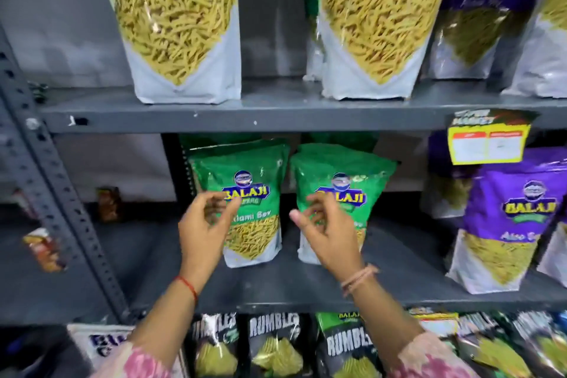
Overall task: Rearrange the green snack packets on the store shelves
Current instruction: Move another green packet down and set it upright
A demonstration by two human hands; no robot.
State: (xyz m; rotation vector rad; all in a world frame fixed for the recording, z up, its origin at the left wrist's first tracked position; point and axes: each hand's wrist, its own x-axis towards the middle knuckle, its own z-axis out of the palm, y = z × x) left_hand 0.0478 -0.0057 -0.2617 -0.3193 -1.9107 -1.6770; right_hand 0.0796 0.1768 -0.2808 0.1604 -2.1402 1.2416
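Observation:
Two green Ratlami Sev packets stand side by side on the middle shelf (276, 288): the left packet (248, 193) and the right packet (346, 181), with more green packets behind them. Two bigger green packets stand on the upper shelf, one at the left (178, 27) and one at the right (377, 24). My left hand (205, 230) hovers in front of the left middle packet, fingers curled and apart, holding nothing. My right hand (325, 233) hovers in front of the right middle packet, fingers likewise loose and empty.
Purple Aloo Sev packets (509, 224) stand at the right on both shelves, under a yellow price tag (487, 141). Black Rumbles packets (273, 347) fill the shelf below. A grey perforated upright (52, 193) borders the left side.

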